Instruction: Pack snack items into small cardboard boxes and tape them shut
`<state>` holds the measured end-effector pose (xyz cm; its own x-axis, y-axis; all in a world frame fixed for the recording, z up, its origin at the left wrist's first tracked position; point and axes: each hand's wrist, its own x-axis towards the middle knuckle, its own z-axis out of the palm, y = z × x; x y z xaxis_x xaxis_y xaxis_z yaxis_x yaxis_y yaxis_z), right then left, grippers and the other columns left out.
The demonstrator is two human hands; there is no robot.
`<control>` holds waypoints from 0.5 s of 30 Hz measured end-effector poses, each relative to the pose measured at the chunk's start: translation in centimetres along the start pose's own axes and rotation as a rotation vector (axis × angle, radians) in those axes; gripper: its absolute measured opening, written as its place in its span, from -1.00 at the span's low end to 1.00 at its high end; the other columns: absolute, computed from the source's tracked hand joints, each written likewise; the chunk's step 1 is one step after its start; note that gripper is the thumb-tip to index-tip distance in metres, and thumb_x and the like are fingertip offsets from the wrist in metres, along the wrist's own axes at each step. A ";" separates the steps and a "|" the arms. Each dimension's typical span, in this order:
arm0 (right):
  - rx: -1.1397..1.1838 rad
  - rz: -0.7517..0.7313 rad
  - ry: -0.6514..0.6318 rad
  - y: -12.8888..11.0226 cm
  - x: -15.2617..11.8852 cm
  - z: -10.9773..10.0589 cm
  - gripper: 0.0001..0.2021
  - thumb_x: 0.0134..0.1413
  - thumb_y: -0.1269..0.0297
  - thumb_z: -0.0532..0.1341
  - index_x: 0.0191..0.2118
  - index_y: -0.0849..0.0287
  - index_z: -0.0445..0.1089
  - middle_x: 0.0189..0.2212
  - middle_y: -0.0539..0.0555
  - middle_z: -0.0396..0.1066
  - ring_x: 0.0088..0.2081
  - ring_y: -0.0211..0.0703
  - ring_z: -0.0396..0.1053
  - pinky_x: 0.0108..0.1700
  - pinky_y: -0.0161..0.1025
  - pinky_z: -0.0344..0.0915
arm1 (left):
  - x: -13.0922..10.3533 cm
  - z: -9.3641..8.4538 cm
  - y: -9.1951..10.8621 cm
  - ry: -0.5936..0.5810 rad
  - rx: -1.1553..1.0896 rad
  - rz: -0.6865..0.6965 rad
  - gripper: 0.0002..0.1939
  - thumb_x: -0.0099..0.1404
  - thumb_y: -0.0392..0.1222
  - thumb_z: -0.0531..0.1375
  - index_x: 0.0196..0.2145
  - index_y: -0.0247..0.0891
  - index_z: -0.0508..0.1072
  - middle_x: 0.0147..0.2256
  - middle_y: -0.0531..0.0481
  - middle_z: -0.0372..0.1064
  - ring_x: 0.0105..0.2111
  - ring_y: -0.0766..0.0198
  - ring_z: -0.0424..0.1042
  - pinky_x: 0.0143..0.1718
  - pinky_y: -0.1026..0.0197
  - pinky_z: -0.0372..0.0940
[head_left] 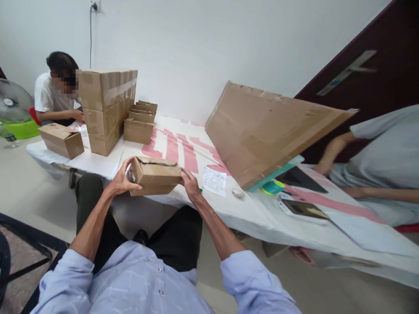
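Between my two hands is a small brown cardboard box (156,174), held over the table's near edge. My left hand (123,178) grips its left end, thumb along the lower front and fingers round the back. At the right end, the fingers of my right hand (190,182) press on the box's corner. A ragged, slightly raised seam runs along the top of the box. Something pale and shiny shows by my left palm; I cannot make it out. Just right of my right hand lies a handwritten paper sheet (214,181).
Stacked taped boxes (108,109) stand at the left, with smaller open boxes (139,131) behind and a single box (62,139) beside them. A big cardboard panel (262,131) leans at the right near a tape roll (273,187) and a phone (303,208). One person sits at each side.
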<state>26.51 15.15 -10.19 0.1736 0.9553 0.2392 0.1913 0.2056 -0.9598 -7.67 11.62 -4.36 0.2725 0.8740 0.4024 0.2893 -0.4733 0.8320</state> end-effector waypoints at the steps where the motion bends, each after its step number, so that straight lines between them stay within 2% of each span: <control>1: 0.031 0.034 0.001 0.4 0.1 -0.2 -0.30 0.10 -0.34 0.23 0.14 0.11 0.55 0.15 0.20 0.56 0.16 0.22 0.50 0.06 0.10 0.58 | 0.1 0.2 0.4 -0.008 0.009 0.025 0.34 -0.11 0.13 0.61 0.51 -0.11 0.07 0.50 -0.31 0.06 0.52 -0.27 0.04 0.50 -0.24 0.01; 3: 0.079 0.070 0.000 1.0 0.3 -0.6 -0.32 0.10 -0.30 0.23 0.15 0.09 0.54 0.14 0.19 0.56 0.13 0.19 0.52 0.01 0.07 0.60 | 0.2 0.6 1.0 -0.018 0.018 0.058 0.33 -0.09 0.10 0.60 0.52 -0.07 0.06 0.49 -0.27 0.09 0.52 -0.26 0.05 0.51 -0.22 0.00; 6: 0.119 0.095 0.001 1.3 0.4 -0.8 -0.34 0.07 -0.26 0.26 0.14 0.09 0.54 0.13 0.19 0.56 0.12 0.17 0.52 0.03 0.08 0.59 | 0.3 0.9 1.1 -0.020 0.028 0.064 0.36 -0.08 0.08 0.60 0.54 -0.12 0.04 0.48 -0.28 0.11 0.51 -0.28 0.05 0.51 -0.20 0.03; 10: 0.137 0.120 0.009 1.2 0.4 -0.7 -0.32 0.01 -0.25 0.27 0.15 0.09 0.53 0.17 0.18 0.53 0.14 0.18 0.51 0.05 0.10 0.58 | -0.3 1.5 0.0 -0.013 0.015 0.054 0.41 -0.11 0.12 0.60 0.55 -0.17 0.00 0.52 -0.32 -0.02 0.53 -0.29 -0.03 0.54 -0.20 -0.06; 13: 0.119 0.118 0.004 0.8 0.5 -0.5 -0.32 0.01 -0.26 0.26 0.13 0.09 0.53 0.13 0.19 0.54 0.11 0.17 0.52 0.02 0.09 0.59 | -0.8 2.0 -0.6 0.006 0.003 0.011 0.40 -0.09 0.12 0.58 0.56 -0.14 -0.02 0.48 -0.31 0.01 0.48 -0.29 0.05 0.50 -0.24 0.03; 15: 0.080 0.096 0.010 0.0 0.6 -0.5 -0.34 0.05 -0.25 0.23 0.10 0.12 0.54 0.07 0.21 0.56 0.06 0.16 0.53 -0.04 0.08 0.59 | -0.7 2.0 -0.2 0.049 0.045 0.003 0.35 -0.07 0.05 0.56 0.54 -0.12 0.00 0.43 -0.28 0.09 0.44 -0.26 0.13 0.48 -0.23 0.08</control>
<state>27.08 15.61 -9.99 0.1969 0.9693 0.1469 0.0959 0.1301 -0.9869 -6.11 10.88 -5.54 0.2281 0.8766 0.4238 0.3296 -0.4791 0.8135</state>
